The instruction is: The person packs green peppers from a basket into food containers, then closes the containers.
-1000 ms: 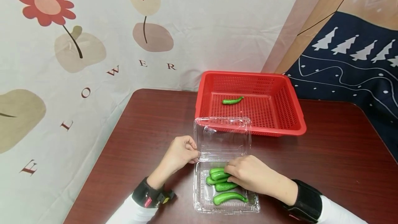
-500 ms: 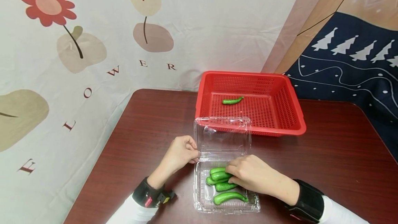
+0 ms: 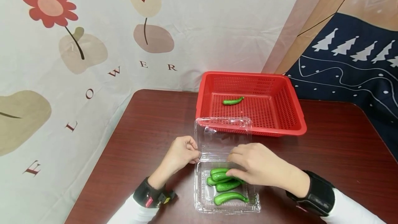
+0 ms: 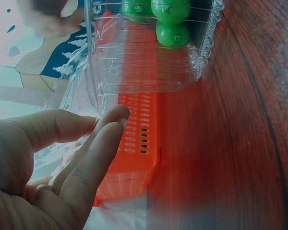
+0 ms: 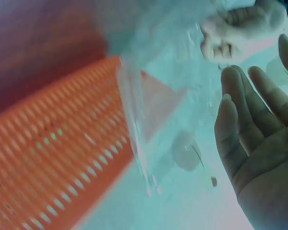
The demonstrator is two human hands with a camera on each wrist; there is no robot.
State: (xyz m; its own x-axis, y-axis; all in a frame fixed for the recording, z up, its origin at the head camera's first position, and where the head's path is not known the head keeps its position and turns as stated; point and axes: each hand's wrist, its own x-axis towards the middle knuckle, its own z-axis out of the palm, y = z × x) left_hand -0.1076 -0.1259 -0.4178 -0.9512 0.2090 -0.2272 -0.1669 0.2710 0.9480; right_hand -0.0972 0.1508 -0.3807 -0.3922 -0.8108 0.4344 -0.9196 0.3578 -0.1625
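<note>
Several green chili peppers (image 3: 231, 198) lie in the base of a clear plastic clamshell box (image 3: 199, 189), whose lid (image 3: 222, 139) stands folded back. My left hand (image 3: 180, 153) pinches the box's left edge at the hinge. The left wrist view shows the thumb and fingertips (image 4: 110, 134) meeting there, with the peppers' round ends above. Over the box's right side is my right hand (image 3: 258, 163), its fingers loosely bent and overlapping the upper peppers from above. In the right wrist view, nothing sits between the right hand's fingers (image 5: 266, 105).
A red perforated basket (image 3: 293, 113) stands behind the box, overlapped by the raised lid in the head view. One green chili pepper (image 3: 232, 101) lies inside it. The dark red wooden table (image 3: 149, 120) ends at a printed cloth backdrop (image 3: 192, 20).
The right hand has let go of a pepper among the others in the box and lifted away to the upper right. The left hand keeps its hold at the hinge.
</note>
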